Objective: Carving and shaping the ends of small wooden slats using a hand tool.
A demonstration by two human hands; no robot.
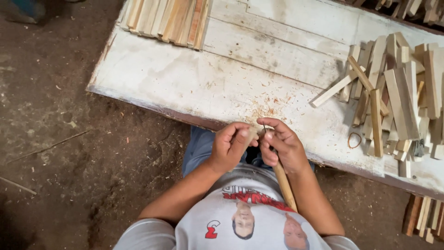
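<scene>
A small wooden piece (252,135) sat pinched in the left hand (230,147) at the edge of the white workbench (194,83). The pile of wood strips (397,97) lay at three o'clock (well apart). The right hand (283,147) gripped a wooden-handled tool (284,185).

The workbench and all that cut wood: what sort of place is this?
Probably a small woodworking workshop. A worn white workbench carries sawdust and a pile of cut wooden sticks, the floor is bare dirt, and the right hand grips a wooden-handled tool.
</scene>
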